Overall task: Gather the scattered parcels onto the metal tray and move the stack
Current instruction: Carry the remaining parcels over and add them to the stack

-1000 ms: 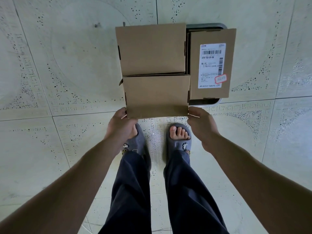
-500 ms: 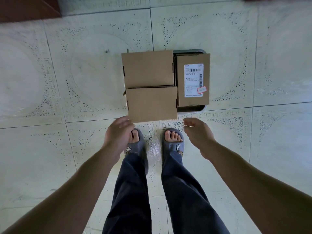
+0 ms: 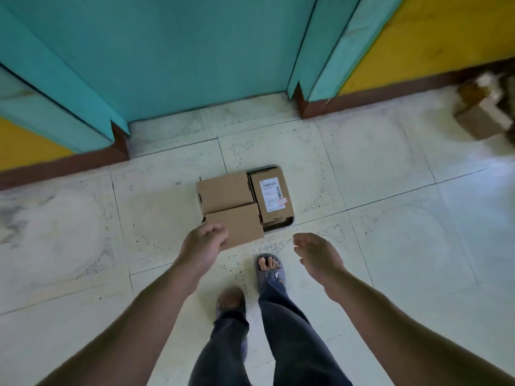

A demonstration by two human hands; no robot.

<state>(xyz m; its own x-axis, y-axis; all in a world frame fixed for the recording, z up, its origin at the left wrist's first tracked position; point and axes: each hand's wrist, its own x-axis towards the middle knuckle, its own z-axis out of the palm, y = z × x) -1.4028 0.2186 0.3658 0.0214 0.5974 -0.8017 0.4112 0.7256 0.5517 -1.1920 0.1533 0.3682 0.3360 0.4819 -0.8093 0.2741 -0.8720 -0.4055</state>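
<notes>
Three parcels (image 3: pixel 225 190) lay on the metal tray (image 3: pixel 279 227) on the floor (image 3: pixel 390 246). Your left hand (image 3: pixel 204 243) was loose over the near parcel (image 3: pixel 239 224), holding nothing. Your right hand (image 3: pixel 315 254) was spread beside it. You needed to grab the tray's two sides and lift flat.

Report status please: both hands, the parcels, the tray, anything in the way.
Left hand, right hand both open, holding nothing. Three boxes on top of tray, on floor. One blurred box off tray, far right by wall.
</notes>
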